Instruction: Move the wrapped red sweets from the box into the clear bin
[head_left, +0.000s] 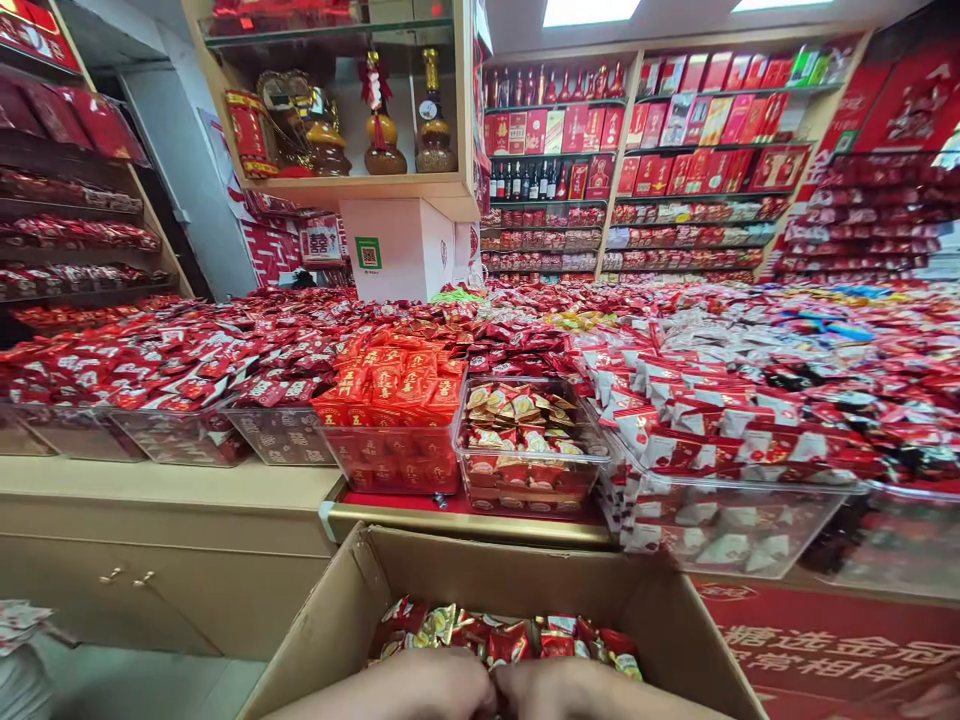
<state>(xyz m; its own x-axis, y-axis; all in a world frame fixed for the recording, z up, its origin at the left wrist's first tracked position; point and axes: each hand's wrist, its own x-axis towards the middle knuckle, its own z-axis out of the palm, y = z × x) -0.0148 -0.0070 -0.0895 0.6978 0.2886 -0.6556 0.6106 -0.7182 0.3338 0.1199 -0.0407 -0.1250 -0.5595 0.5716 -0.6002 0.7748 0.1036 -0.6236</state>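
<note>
Both of my hands are down inside an open cardboard box (510, 565) at the bottom of the view. My left hand (442, 680) and my right hand (551, 685) are side by side, nearly touching, over red and gold wrapped packets (510, 643). Their fingers point down and are hidden behind the backs of the hands, so what they hold, if anything, does not show. Just behind the box, a clear bin (532, 465) holds similar red and gold packets in rows. Left of it stands a clear bin of bright red packets (394, 395).
More clear bins line the counter, including one with red and white packets (720, 510) at the right. A cream cabinet (187, 560) is at the left. A white pillar (394, 250) and stocked shelves (637, 150) rise behind.
</note>
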